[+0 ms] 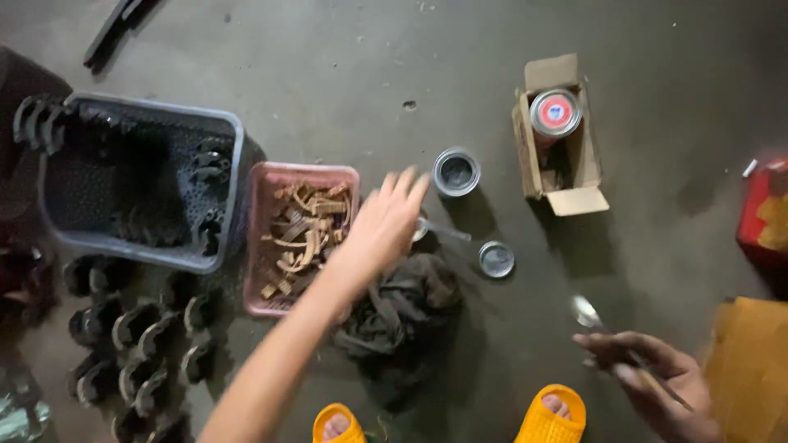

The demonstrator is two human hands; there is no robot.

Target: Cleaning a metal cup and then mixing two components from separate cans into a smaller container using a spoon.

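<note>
Open tin (456, 171) sits on the floor (328, 66), upright, mouth up, dark inside. Its lid (497, 259) lies flat, below and right of it, apart.

Key relation: the tin is just past the left hand's (386, 226) fingertips, up and to the right of them. Gap is small, no contact visible. Right hand (657, 381) is well apart, low right, so the left is clearly nearer.

Left hand: arm extended from low left, fingers spread and straight, palm down, gripping nothing. It hovers over the right edge of the pink tray (258, 246) and the dark rag (402, 316). A thin metal tool (439, 230) lies just beyond the hand, long axis running left-right with a slight downward tilt to the right; one end is hidden under the fingers. Can't tell if the fingers touch it.

Right hand: loosely closed around a spoon (587, 313), bowl end pointing up-left toward the lid, handle running down-right through the fingers. Held off the floor as far as I can tell; frame is blurred there.

Around:
- pink tray holds tan curved strips
- grey basket (222, 123) left of the tray, dark curved parts inside and hung on its rim
- more dark curved parts (139, 336) in rows on the floor, below the basket
- cardboard box (566, 172) right of the tin, open, with a sealed can (556, 113) in it
- yellow sandals (546, 414) at the bottom edge, rag just above the left one
</note>
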